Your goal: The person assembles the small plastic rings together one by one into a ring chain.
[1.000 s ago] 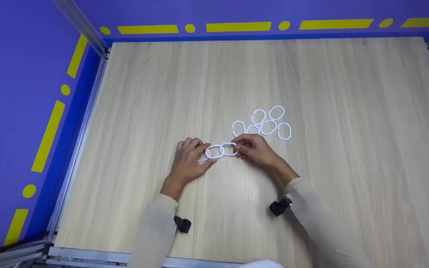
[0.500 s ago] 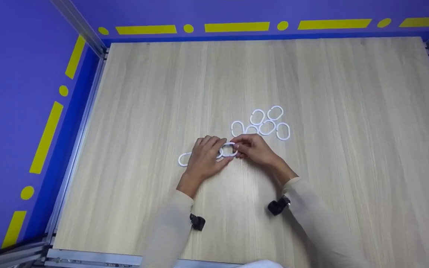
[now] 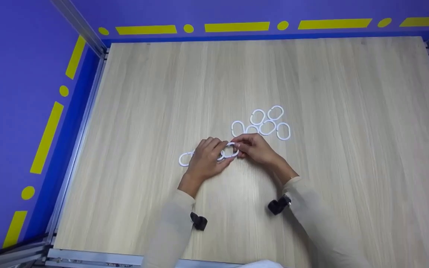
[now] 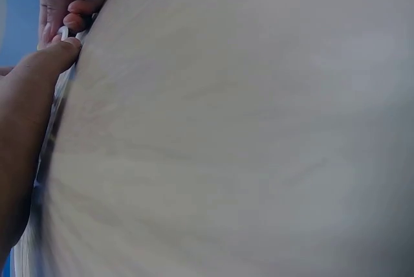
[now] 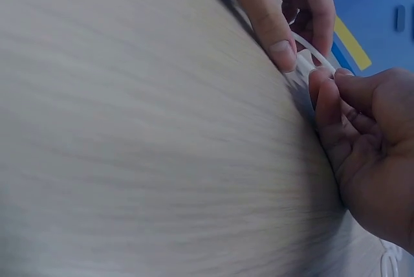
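Observation:
A short chain of white oval plastic links lies between the two hands in the head view. My right hand (image 3: pixel 256 149) pinches the right end of the last link (image 3: pixel 231 156) with thumb and fingertips. My left hand (image 3: pixel 207 158) covers the middle of the chain, its thumb and fingers gripping around the joint beside that link. From under the left hand another chain link (image 3: pixel 180 160) sticks out on the table. In the right wrist view a white link edge (image 5: pixel 315 50) runs between the fingertips of both hands. The left palm hides how the middle links join.
Several loose white links (image 3: pixel 267 134) lie in a cluster just beyond the right hand, some touching each other. The wood-grain table (image 3: pixel 155 93) is bordered by blue walls (image 3: pixel 237 9) with yellow marks. A black wrist camera (image 3: pixel 278 205) sits on each sleeve.
My left hand has slid right along the chain, uncovering the left end link and closing in on the last link. That link has tilted slightly; the right hand has stayed in place.

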The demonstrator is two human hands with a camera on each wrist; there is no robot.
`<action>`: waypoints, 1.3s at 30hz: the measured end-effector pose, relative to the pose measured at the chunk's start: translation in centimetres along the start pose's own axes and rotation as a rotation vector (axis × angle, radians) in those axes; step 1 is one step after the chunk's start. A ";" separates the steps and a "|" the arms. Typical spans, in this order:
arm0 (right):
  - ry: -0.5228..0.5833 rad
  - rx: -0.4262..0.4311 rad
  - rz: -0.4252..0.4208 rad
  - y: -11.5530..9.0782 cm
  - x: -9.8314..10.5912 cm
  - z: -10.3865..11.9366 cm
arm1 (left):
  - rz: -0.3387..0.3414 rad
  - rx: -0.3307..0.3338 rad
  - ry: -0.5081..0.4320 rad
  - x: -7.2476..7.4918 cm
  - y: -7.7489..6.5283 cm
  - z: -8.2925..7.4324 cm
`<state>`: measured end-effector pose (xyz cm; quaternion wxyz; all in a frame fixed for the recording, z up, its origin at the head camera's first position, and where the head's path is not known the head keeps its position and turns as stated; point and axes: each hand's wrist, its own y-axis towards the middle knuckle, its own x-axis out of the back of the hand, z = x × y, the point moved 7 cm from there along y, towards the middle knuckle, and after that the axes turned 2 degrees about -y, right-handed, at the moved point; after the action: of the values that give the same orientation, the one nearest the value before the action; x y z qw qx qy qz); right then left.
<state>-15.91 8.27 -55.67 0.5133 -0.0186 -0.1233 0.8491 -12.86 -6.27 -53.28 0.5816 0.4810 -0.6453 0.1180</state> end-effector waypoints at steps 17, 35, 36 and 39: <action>-0.149 0.056 -0.353 -4.8 8.5 -0.1 | -0.040 -0.003 0.001 0.0 -0.3 0.2; -0.697 -0.190 -0.256 -4.6 14.4 -0.8 | -0.046 0.016 -0.008 -0.2 -0.4 0.3; -0.702 -0.198 -0.246 -4.5 14.4 -0.8 | -0.044 0.018 -0.008 -0.2 -0.4 0.3; -0.695 -0.208 -0.236 -4.7 14.1 -0.7 | -0.039 0.024 -0.004 -0.2 -0.4 0.3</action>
<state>-18.41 22.78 -53.92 0.5304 0.2328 -0.3767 0.7229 -12.81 -6.61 -53.70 0.5767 0.5007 -0.6355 0.1134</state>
